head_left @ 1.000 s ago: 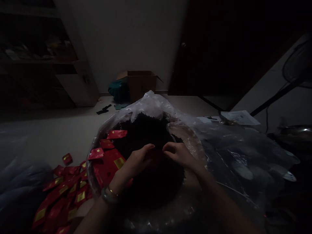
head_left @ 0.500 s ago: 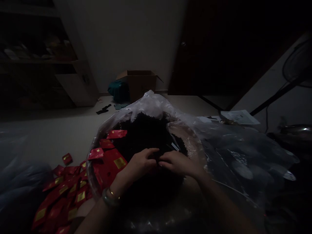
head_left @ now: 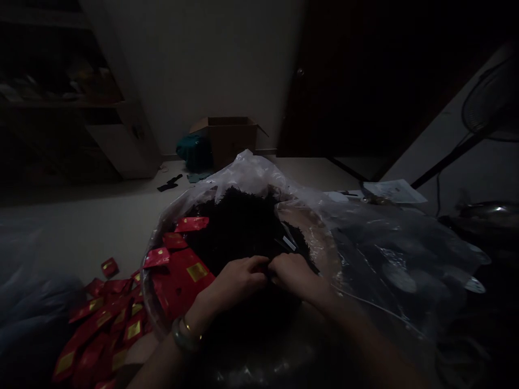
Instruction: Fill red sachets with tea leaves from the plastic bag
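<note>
My left hand (head_left: 239,276) and my right hand (head_left: 294,273) are close together over a heap of dark loose leaves (head_left: 247,221), which look like tea. Both hands have their fingers drawn in, thumb toward forefinger. Whatever lies between them is too dark to make out. The heap fills a round tub lined with clear plastic (head_left: 251,167). At the tub's left side lie a large red packet (head_left: 182,281) with a gold label and a few small red packets (head_left: 157,257). A thin tool with a pale, shiny part (head_left: 289,243) rests on the leaves just beyond my right hand.
Many red packets (head_left: 97,329) are piled on the floor at left. An open cardboard box (head_left: 233,143) and a teal bag (head_left: 194,151) stand by the wall. Clear plastic sheeting (head_left: 389,259) spreads to the right. A fan (head_left: 492,102) stands at far right.
My hands have moved slightly toward me and nearer each other. The right fingers have curled in more. The whole view has shifted a little.
</note>
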The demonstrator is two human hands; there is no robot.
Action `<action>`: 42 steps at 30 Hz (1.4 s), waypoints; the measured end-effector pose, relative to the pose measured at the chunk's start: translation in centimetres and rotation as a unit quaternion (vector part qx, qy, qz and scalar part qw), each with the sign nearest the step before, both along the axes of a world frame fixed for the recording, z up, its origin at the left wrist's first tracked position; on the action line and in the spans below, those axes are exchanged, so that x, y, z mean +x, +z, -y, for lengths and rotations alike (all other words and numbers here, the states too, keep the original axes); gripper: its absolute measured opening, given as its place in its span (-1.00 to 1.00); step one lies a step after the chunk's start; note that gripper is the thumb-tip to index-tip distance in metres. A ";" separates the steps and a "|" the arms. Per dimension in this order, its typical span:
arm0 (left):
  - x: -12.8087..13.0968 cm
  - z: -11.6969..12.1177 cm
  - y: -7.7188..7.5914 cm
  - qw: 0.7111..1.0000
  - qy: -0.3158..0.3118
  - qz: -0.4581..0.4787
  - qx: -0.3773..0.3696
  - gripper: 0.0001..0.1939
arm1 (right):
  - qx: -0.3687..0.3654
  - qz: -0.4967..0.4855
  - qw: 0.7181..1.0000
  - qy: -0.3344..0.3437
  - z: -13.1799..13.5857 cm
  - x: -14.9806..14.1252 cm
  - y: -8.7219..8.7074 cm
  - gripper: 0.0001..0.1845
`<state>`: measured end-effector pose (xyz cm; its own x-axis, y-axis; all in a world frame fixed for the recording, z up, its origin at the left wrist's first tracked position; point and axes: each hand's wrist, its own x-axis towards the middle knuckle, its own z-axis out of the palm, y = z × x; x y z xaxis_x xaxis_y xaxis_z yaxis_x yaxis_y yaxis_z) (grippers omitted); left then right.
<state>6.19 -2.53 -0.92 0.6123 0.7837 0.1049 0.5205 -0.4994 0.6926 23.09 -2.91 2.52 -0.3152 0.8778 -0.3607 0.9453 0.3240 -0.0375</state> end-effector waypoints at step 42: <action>-2.0 -1.2 -0.8 0.976 0.004 -0.085 0.202 -0.74 | 0.032 -0.242 0.966 0.081 -0.3 1.1 -0.7 -0.78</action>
<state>4.16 -1.35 -1.69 0.6413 0.7050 0.3027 0.6167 -0.7084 0.3434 24.19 -2.58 1.81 -0.5685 0.8185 -0.0826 0.7587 0.4829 -0.4372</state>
